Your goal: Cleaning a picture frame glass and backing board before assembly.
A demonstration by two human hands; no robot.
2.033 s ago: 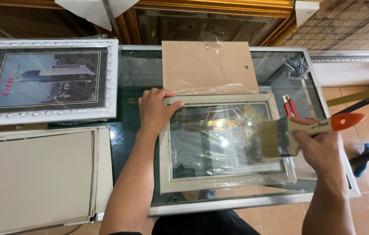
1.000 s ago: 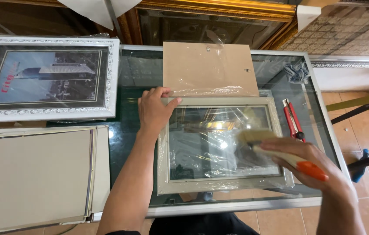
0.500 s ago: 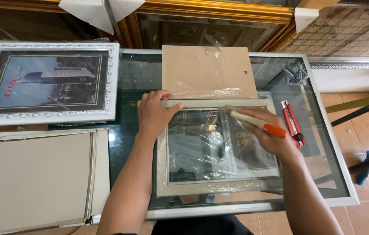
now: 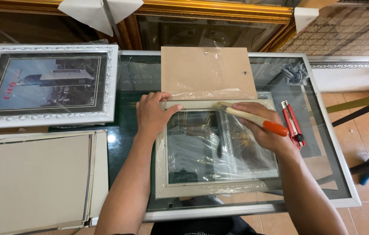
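Note:
A pale picture frame (image 4: pixel 206 189) lies flat on the glass table (image 4: pixel 323 174), with crinkled clear plastic film (image 4: pixel 202 152) over its opening. My left hand (image 4: pixel 153 114) presses on the frame's top left corner. My right hand (image 4: pixel 260 128) grips a paintbrush (image 4: pixel 254 119) with a cream handle and orange end; its bristles touch the frame's top edge near the middle. A brown backing board (image 4: pixel 206 72) in plastic wrap lies just beyond the frame.
A red utility knife (image 4: pixel 292 123) lies right of the frame. A white ornate framed picture (image 4: pixel 45 85) sits at the left, stacked flat boards (image 4: pixel 32 178) in front of it. Gold frames (image 4: pixel 215 8) lean behind the table. Tiled floor and tool handles at the right.
My right hand has swung the brush from the frame's right side up to its top edge, sweeping leftward. The left hand has stayed on the top left corner.

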